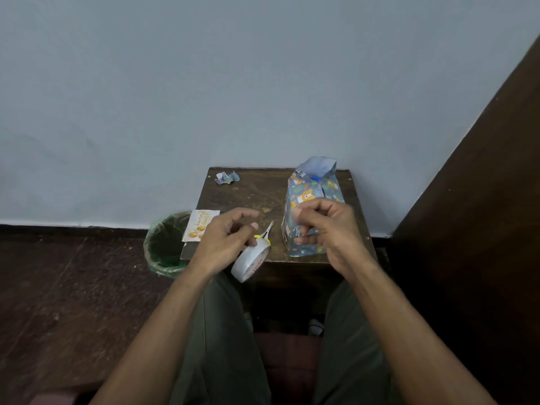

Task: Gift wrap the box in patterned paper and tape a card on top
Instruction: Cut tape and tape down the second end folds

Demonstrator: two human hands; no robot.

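A small dark wooden table [263, 197] stands against a pale blue wall, beyond both hands. Left of the left hand, beside the table's edge, a bin [163, 244] with a green liner sits on the dark floor. Behind the right hand [327, 229] lies the box [309, 197], wrapped in blue patterned paper with cartoon animals; its far end is unfinished, the paper standing up open there. The right hand hovers in front of the box's near end with fingers curled and thumb and forefinger close together; whether it pinches a strip of tape cannot be told. The left hand [225, 238] grips the tape roll [252, 260] from above, the roll tilted at the table's near edge, just below the thumb. Just left of the left hand, a white card [200, 225] with gold ornaments lies at the table's left edge, partly overhanging. Between the two hands, touching the roll, lie small scissors [266, 232] with yellow handles. Far beyond the left hand, a crumpled paper scrap [227, 177] rests near the wall.
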